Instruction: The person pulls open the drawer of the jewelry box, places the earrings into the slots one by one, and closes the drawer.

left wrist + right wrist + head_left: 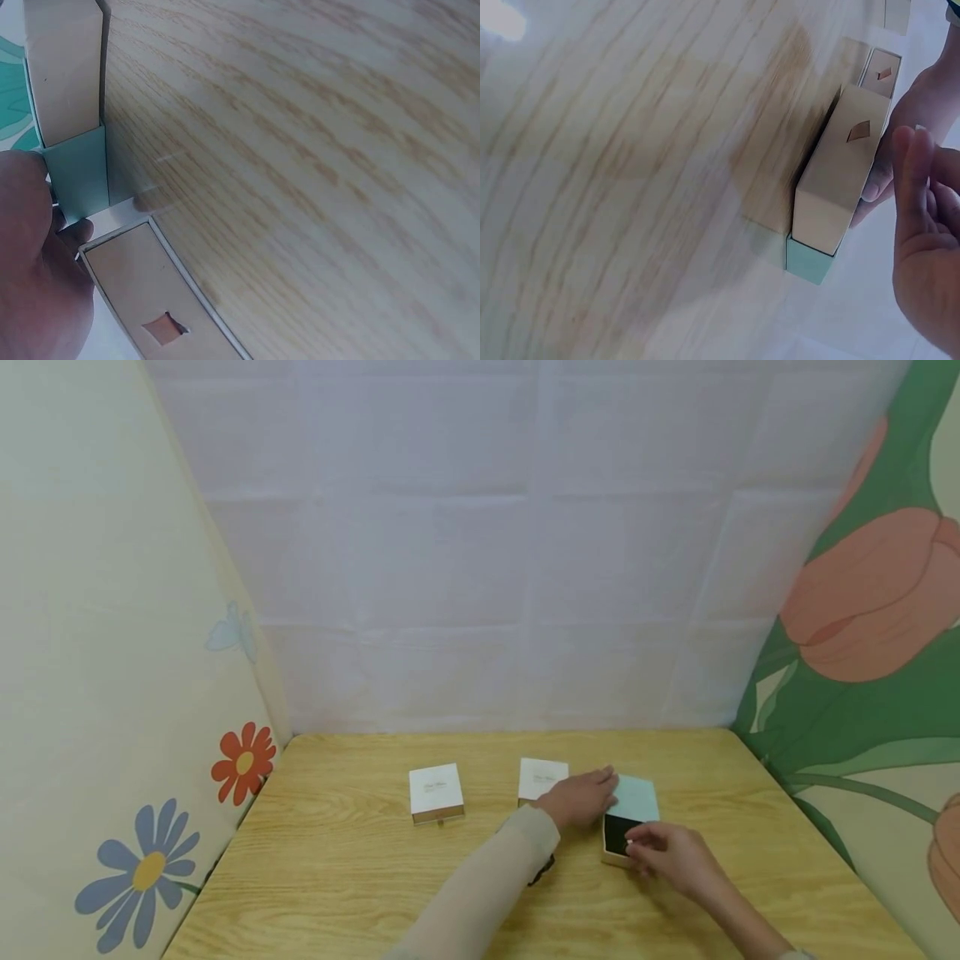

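A mint-green drawer box (633, 795) lies on the table at right of centre. Its cream drawer (832, 187) is pulled out toward the person, showing a black inside (617, 833). My left hand (581, 797) holds the green sleeve (79, 172) at its left side, with fingertips by the far left corner. Above the right side of the drawer, my right hand (675, 856) pinches a tiny whitish thing (630, 841) between thumb and fingertips. Only a bright tip (920, 128) of it shows in the right wrist view; its kind is hidden by the fingers.
A white drawer box (543, 777) stands just left of the green one, partly behind my left hand. Another white box (437, 792) sits farther left on the wooden table (337, 877). A pale cloth (480, 568) hangs behind the table's back edge.
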Motion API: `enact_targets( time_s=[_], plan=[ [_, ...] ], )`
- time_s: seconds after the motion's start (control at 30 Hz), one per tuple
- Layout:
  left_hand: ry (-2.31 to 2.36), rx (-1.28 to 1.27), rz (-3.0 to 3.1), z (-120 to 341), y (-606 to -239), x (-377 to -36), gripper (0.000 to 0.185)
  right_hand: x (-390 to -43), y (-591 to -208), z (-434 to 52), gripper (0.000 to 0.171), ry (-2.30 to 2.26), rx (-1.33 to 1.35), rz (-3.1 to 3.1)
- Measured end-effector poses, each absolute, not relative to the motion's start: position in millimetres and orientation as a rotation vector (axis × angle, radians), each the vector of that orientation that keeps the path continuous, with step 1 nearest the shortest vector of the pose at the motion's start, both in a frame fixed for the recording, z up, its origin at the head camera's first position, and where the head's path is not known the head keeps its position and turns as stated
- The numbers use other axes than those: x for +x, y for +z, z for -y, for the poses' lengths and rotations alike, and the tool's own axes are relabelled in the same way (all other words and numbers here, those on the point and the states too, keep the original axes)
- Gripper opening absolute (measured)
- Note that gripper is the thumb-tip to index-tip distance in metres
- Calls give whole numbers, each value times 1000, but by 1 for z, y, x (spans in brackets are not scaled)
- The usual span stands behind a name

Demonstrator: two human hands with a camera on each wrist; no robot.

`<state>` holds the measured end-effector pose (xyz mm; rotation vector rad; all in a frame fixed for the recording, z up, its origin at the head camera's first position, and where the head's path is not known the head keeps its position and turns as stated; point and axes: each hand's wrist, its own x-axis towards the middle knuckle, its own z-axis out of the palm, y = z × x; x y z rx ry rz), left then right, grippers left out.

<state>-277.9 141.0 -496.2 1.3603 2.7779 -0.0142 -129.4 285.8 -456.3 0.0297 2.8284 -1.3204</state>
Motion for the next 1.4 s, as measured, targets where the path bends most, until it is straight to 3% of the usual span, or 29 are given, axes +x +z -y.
enact_targets(
  time_s=[0.63,1.4],
  plan=[
    [-45,1337,-2767,-147,-496,-279,57,-150,-454,-284,4,-736,-120,-3079],
    [-47,1306,-2758,-140,-484,-270,56,-162,-467,-279,3,-562,-118,-3086]
  ],
)
